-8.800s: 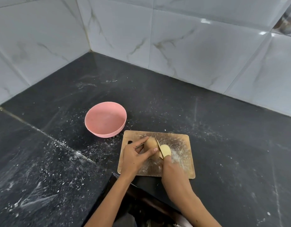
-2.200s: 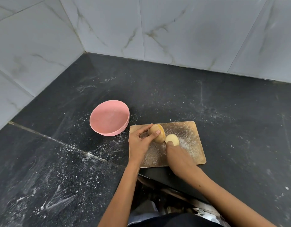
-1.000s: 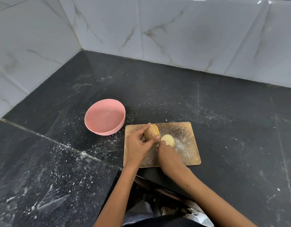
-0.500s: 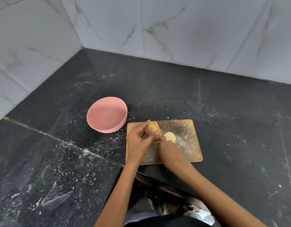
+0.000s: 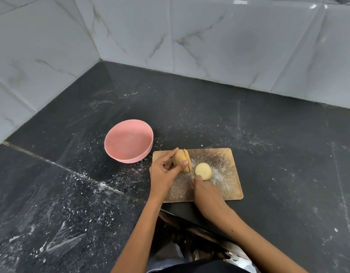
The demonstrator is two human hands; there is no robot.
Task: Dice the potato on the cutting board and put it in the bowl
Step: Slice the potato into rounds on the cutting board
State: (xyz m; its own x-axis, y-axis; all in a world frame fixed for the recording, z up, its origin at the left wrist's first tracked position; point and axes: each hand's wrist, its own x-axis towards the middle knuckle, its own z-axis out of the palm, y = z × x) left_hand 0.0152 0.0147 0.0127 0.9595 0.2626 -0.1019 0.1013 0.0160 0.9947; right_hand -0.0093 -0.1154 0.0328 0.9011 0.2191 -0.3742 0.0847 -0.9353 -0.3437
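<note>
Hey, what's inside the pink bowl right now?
Nothing: the pink bowl shows only its bare inside. No potato pieces are in it. The near wall's inner face is hidden by its rim.

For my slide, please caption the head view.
Left hand steadies potato on cutting board; pink bowl empty.

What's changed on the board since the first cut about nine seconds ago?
A round slice now lies flat, cut face up, apart from the potato; another cut is partway through. The left hand still pins the potato, the right hand works beside it. The pink bowl remains empty.
</note>
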